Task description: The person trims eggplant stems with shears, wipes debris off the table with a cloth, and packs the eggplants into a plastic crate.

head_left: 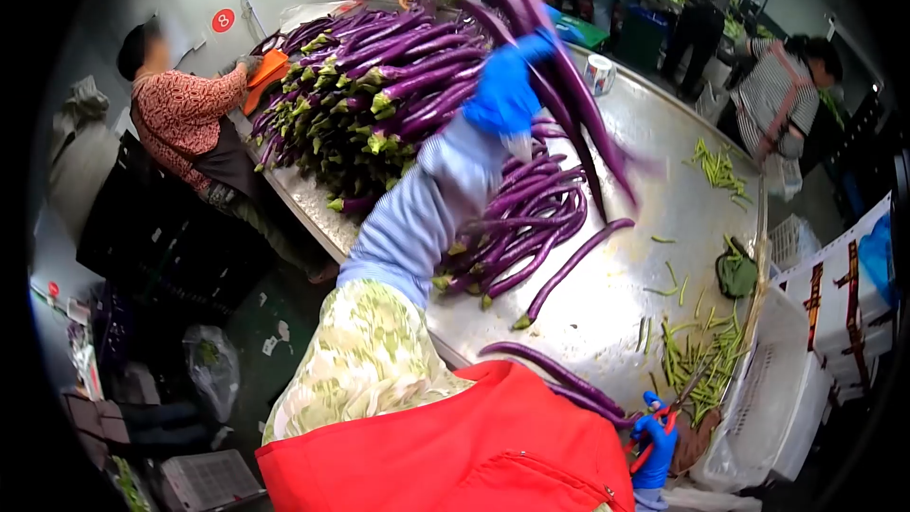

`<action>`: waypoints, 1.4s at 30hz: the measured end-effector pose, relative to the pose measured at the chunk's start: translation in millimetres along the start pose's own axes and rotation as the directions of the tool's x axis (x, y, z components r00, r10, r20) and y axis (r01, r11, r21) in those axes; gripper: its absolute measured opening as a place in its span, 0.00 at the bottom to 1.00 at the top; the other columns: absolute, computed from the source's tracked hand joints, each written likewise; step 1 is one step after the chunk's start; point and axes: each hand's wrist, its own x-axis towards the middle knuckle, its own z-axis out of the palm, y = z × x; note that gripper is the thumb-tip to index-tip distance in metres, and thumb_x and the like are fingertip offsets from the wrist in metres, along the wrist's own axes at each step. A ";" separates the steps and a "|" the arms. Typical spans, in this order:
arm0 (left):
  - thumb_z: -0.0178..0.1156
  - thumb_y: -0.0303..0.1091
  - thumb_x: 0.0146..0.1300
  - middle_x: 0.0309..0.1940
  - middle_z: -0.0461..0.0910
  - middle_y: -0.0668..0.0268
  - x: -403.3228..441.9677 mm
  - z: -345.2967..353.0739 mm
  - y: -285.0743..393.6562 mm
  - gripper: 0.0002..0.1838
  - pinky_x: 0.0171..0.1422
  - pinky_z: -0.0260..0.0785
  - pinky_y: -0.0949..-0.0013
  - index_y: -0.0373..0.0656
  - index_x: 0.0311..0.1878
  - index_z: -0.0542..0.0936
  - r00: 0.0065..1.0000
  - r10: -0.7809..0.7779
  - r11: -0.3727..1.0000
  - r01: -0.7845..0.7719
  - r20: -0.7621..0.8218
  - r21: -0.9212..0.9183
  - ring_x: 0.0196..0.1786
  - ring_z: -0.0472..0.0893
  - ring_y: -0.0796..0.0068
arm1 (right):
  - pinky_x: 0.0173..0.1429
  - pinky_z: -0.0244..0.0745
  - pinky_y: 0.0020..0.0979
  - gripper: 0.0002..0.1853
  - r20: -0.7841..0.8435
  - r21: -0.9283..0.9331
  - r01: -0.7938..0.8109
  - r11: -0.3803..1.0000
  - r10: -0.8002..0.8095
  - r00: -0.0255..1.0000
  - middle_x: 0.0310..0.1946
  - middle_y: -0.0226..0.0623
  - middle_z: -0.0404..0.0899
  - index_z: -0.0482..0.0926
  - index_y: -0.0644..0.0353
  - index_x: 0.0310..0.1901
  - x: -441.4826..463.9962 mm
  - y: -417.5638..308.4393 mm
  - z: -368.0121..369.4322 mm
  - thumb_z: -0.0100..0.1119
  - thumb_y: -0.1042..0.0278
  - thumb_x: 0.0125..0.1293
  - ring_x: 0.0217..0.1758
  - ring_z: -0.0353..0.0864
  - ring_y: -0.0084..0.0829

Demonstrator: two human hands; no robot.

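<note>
My left hand [512, 85], in a blue glove, is closed around several long purple eggplants [592, 128], held up over the metal table and blurred by motion. Under that arm lies a loose pile of eggplants [531, 213], and a single one [573, 270] rests apart from it. At the lower right, my right hand [654, 441], also gloved in blue, grips red-handled scissors [697, 384] whose blades point up toward the green beans. Two more eggplants [550, 370] lie between my red apron and that hand, their near ends close to it.
A big eggplant heap [379, 85] covers the table's far left. Green beans [706, 360], a dark green bundle [737, 268] and a tape roll [598, 74] are on the metal table [654, 152]. A white crate [758, 398] stands at right. Co-workers [185, 123] stand around.
</note>
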 end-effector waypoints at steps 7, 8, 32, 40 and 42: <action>0.55 0.39 0.60 0.36 0.79 0.58 66.2 -49.3 149.2 0.11 0.50 0.73 0.57 0.41 0.37 0.78 0.437 0.350 0.683 -0.724 -0.829 -0.093 0.38 0.78 0.60 | 0.32 0.69 0.23 0.16 -0.082 0.082 -0.103 0.991 0.110 0.991 0.25 0.32 0.78 0.72 0.64 0.46 -8.2 -1.1 22.6 0.61 0.66 0.60 0.25 0.74 0.23; 0.55 0.39 0.61 0.39 0.78 0.58 69.5 -68.2 156.2 0.11 0.51 0.72 0.57 0.42 0.39 0.78 0.382 0.340 0.677 -0.734 -0.859 -0.058 0.41 0.77 0.61 | 0.31 0.67 0.23 0.05 -0.157 0.099 -0.195 0.976 0.209 0.965 0.24 0.30 0.78 0.79 0.57 0.32 -17.3 -11.1 33.6 0.62 0.66 0.60 0.25 0.74 0.22; 0.48 0.38 0.71 0.65 0.69 0.49 20.1 -90.6 71.9 0.27 0.69 0.66 0.60 0.35 0.69 0.62 0.902 0.360 0.893 -0.407 -0.239 -0.193 0.66 0.72 0.60 | 0.39 0.68 0.23 0.33 0.031 0.125 0.132 0.983 -0.136 0.990 0.30 0.32 0.73 0.60 0.74 0.66 -0.6 10.8 10.5 0.56 0.71 0.61 0.30 0.71 0.20; 0.56 0.32 0.67 0.57 0.76 0.64 -170.6 39.4 -213.0 0.26 0.63 0.67 0.70 0.37 0.67 0.69 0.713 -0.624 0.730 0.387 0.320 0.563 0.58 0.76 0.73 | 0.51 0.70 0.27 0.28 -0.341 0.155 0.322 0.934 -0.255 0.905 0.44 0.41 0.79 0.62 0.72 0.65 -31.1 0.5 -10.8 0.52 0.70 0.66 0.38 0.75 0.25; 0.60 0.33 0.65 0.61 0.75 0.63 -222.4 38.4 -265.2 0.30 0.66 0.65 0.67 0.47 0.70 0.66 0.650 -0.638 0.603 0.089 0.412 0.793 0.61 0.74 0.71 | 0.51 0.68 0.27 0.34 -0.389 0.094 0.290 0.953 -0.233 0.891 0.40 0.37 0.77 0.57 0.70 0.69 -46.0 -0.3 -20.8 0.55 0.64 0.66 0.41 0.73 0.24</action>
